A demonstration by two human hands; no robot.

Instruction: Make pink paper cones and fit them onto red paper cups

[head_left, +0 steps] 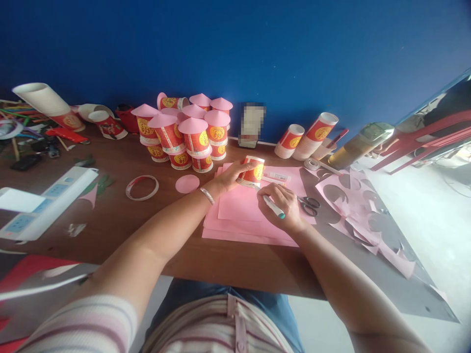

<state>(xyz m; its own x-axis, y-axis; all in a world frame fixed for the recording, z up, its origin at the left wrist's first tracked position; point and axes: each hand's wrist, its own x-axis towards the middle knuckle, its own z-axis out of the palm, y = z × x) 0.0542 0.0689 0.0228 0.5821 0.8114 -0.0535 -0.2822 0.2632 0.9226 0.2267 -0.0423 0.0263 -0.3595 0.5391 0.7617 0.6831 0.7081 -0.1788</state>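
My left hand (231,177) is wrapped round a red paper cup (253,170) with a yellow emblem, tilted above a stack of pink paper sheets (235,225). In my right hand (285,203) is a white marker (273,206) with a teal end that points back toward me. The marker's other end is partly hidden by my fingers, close to the cup's lower edge. A glue stick (279,177) lies on the pink sheets behind my right hand. Dark-handled scissors (309,205) rest just to the right of that hand.
Stacked cups with pink cone tops (193,126) stand at the back left. Nested paper cups (316,135) lean by the blue wall. Cut pink scraps (362,215) cover the right side. A tape roll (142,188), a pink disc (187,184) and a power strip (47,201) lie left.
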